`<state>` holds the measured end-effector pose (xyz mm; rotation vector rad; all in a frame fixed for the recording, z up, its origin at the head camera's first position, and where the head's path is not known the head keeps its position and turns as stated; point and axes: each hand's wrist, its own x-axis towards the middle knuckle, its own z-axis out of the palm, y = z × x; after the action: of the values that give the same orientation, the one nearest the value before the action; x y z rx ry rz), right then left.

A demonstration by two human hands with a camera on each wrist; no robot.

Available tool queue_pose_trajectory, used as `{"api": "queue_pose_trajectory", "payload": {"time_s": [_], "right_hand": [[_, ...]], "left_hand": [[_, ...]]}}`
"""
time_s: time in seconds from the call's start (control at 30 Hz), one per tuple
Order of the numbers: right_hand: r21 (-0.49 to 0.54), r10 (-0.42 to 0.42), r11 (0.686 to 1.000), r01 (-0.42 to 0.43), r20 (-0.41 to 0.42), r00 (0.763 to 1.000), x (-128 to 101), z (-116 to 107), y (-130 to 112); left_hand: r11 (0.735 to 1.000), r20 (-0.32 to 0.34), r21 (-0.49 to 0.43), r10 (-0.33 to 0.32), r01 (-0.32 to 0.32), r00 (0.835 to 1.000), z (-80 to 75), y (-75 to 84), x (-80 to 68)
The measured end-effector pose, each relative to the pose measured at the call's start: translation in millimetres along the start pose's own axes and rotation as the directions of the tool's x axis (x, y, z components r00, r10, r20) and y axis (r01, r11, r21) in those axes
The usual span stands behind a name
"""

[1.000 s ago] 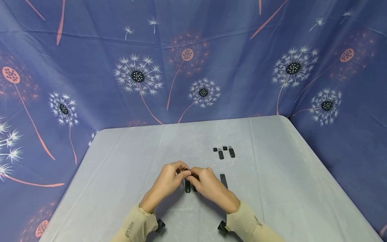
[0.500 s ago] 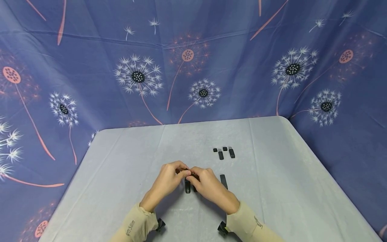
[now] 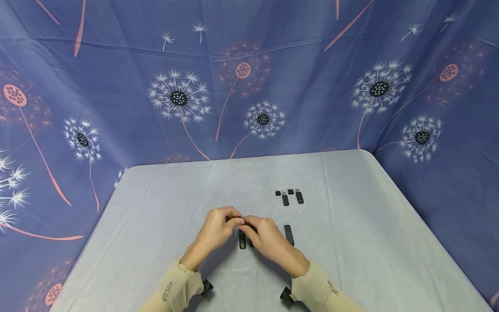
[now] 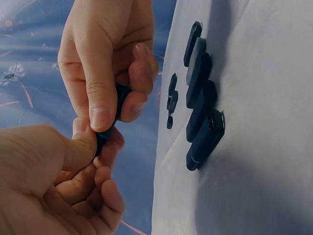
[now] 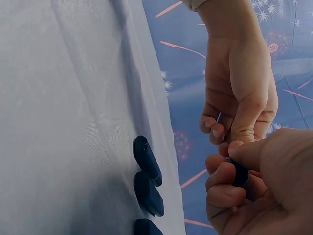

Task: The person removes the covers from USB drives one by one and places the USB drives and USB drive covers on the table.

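Both hands meet just above the grey table [image 3: 163, 208], fingertips together. From the head view the left hand [image 3: 218, 229] and right hand [image 3: 269, 242] hide what they hold; the left wrist view reveals it, a small black USB stick [image 4: 113, 115] pinched from both ends by curled fingers and thumbs. Capped sticks [image 4: 200, 112] lie in a row right below, and loose caps and sticks [image 3: 289, 196] sit farther back.
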<state>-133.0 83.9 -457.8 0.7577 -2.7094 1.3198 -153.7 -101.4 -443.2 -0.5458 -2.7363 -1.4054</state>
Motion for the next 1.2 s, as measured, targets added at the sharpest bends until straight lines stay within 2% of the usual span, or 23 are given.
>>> {"api": "queue_pose_trajectory", "payload": {"time_s": [0.2, 0.33, 0.43, 0.6, 0.93, 1.2], "right_hand": [[-0.017, -0.014, 1.0, 0.014, 0.024, 1.0, -1, -1, 0], [-0.026, -0.002, 1.0, 0.004, 0.069, 0.998, -4, -1, 1], [0.0, 0.015, 1.0, -0.015, 0.068, 0.998, -5, -1, 1], [0.052, 0.046, 0.998, -0.048, 0.028, 0.999, -3, 0, 0], [-0.039, 0.021, 0.999, -0.026, -0.111, 0.994, -1, 3, 4], [-0.054, 0.051, 0.997, -0.059, -0.149, 0.988, -1, 0, 2]], "left_hand": [[1.0, -0.022, 0.023, 0.017, -0.017, 1.0, -2.3, -1.9, 0.8], [0.999, -0.069, 0.041, 0.01, -0.007, 0.998, -7.9, -3.3, 1.7], [0.999, -0.065, 0.032, -0.009, 0.011, 0.998, -11.0, -3.3, 2.4], [0.999, -0.058, 0.035, 0.002, 0.0, 0.998, -9.4, -4.3, 1.3], [0.997, -0.09, 0.078, 0.035, -0.028, 0.995, -8.0, -3.1, 1.5], [1.0, -0.137, 0.027, -0.003, 0.007, 0.991, -6.7, -2.6, 3.4]]}}
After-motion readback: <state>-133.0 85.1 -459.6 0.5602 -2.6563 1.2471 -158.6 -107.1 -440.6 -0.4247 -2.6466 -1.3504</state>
